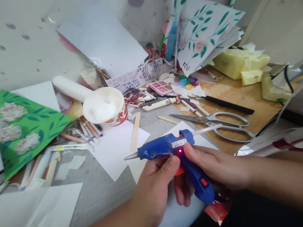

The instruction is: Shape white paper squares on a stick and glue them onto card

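A blue hot glue gun [156, 147] is held above the table's front edge, its metal nozzle pointing left. My left hand [157, 183] grips it from below near the barrel, thumb on top. My right hand [210, 161] is closed round the body behind the trigger, its thumb near a glowing red light. A clear glue stick [206, 129] pokes out of the gun's back. The red switch on the handle shows. Fingers of both hands are partly hidden behind the gun. Just beyond lie silver scissors [211, 120] and a wooden craft stick [135, 130].
White paper sheets [112, 152] lie on the grey mat. A paper tub [104, 106] with white contents stands behind, near pens and a paint palette [161, 88]. Green flower artwork [29, 122] leans at left; painted leaf sheets [206, 24] stand back right, near yellow tissue packs [234, 63].
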The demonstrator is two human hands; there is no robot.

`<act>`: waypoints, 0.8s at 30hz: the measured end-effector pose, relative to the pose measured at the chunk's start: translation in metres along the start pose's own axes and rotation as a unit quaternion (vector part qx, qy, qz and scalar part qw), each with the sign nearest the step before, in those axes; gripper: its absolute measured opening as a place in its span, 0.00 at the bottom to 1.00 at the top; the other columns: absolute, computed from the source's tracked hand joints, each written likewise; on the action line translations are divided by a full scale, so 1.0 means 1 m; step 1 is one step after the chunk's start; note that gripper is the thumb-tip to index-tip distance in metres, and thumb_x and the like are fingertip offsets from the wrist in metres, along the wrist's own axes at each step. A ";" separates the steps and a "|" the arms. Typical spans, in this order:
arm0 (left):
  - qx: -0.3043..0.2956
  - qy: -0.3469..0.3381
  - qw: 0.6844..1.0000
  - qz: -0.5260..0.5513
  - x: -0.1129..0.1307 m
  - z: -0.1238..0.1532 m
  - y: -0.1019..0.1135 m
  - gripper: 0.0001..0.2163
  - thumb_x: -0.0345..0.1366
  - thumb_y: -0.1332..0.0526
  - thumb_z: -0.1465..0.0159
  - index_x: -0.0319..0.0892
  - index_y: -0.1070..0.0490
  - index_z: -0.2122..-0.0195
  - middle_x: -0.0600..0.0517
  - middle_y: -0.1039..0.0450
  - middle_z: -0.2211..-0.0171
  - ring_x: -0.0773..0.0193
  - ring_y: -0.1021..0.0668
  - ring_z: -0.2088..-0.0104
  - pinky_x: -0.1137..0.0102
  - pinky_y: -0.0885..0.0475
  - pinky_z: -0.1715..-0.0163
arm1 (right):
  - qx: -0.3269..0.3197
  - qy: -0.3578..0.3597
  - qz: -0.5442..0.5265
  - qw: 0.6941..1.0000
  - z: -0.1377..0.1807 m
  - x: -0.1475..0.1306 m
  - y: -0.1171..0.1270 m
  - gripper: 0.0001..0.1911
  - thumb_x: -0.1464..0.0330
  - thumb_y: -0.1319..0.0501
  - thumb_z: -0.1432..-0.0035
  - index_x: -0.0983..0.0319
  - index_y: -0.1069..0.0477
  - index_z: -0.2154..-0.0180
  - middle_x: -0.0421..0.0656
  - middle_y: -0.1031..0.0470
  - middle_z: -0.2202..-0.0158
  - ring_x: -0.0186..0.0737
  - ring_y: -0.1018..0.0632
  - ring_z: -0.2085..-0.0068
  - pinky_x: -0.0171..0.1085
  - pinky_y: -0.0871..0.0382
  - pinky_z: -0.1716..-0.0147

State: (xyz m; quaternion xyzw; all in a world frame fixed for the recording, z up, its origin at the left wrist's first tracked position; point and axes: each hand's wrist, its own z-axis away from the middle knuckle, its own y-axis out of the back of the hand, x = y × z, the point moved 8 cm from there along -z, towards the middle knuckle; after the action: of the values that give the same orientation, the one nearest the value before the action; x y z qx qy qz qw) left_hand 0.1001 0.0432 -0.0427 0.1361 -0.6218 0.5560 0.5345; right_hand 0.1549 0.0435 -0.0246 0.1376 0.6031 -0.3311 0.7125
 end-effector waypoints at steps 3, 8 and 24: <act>0.042 -0.038 0.998 0.031 0.010 -0.001 0.005 0.13 0.41 0.41 0.35 0.38 0.24 0.68 0.51 0.25 0.77 0.68 0.25 0.77 0.74 0.30 0.74 | 0.052 0.040 0.278 0.958 0.016 -0.024 0.016 0.31 0.46 0.53 0.37 0.66 0.30 0.70 0.44 0.29 0.74 0.34 0.28 0.73 0.32 0.33 0.73; 0.095 -0.038 0.994 0.025 0.015 -0.003 0.011 0.09 0.39 0.40 0.35 0.39 0.25 0.61 0.50 0.23 0.72 0.66 0.24 0.71 0.72 0.28 0.68 | 0.213 0.246 0.564 0.759 0.057 -0.076 0.022 0.06 0.66 0.43 0.37 0.62 0.29 0.63 0.42 0.25 0.70 0.34 0.26 0.71 0.32 0.34 0.71; 0.094 0.008 0.965 -0.245 0.018 0.004 0.007 0.14 0.48 0.43 0.36 0.42 0.30 0.62 0.55 0.29 0.75 0.66 0.28 0.76 0.73 0.34 0.76 | 0.169 0.333 0.647 0.665 0.046 -0.074 0.000 0.11 0.75 0.47 0.36 0.68 0.30 0.55 0.48 0.26 0.63 0.39 0.26 0.63 0.37 0.29 0.65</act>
State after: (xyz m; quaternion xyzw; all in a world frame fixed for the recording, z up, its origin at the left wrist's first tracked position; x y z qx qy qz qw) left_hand 0.0853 0.0503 -0.0312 0.3291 -0.5099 0.4654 0.6442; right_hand 0.1863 0.0388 0.0569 0.7123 0.4933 0.1840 0.4642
